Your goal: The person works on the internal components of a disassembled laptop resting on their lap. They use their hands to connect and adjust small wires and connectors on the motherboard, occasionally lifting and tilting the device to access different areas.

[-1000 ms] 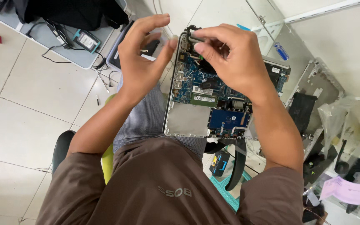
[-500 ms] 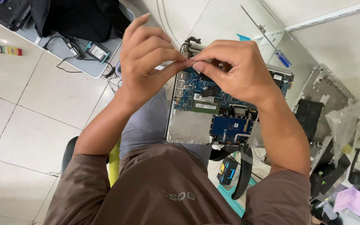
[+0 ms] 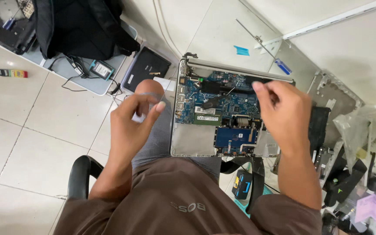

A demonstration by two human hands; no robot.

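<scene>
Head view only. Laptop [image 3: 192, 141] with its bottom cover off, lying across the lap, hinge edge away from the body, blue circuit board [image 3: 240, 104] and green memory stick [image 3: 207, 118] bare to the camera.

Right hand [image 3: 286, 115] over the far right corner of the laptop, just beside the hinge bar. Wrist bent down, knuckles toward the camera, forefinger stretched to the left, other fingers curled under. Possibly pinching some small dark part against the thumb; impossible to tell whether anything is gripped, with the fingertips hidden behind the hand.

Left hand [image 3: 131, 126] lifted clear of the laptop, above the left knee. Forearm rising from the lap, palm turned inward, fingers loosely curled, thumb [image 3: 159, 106] set a little apart from them. Half open, with nothing visible in it.

Blue-handled screwdriver [image 3: 282, 66] on the floor beyond the hinge, well apart from both hands. Black bag [image 3: 79, 26] far off to the left.

Best handled, judging by the pose: keep the laptop level on the knees, bring the free hand back to steady its left edge, work with fingertips only, and press on no bare board.
</scene>
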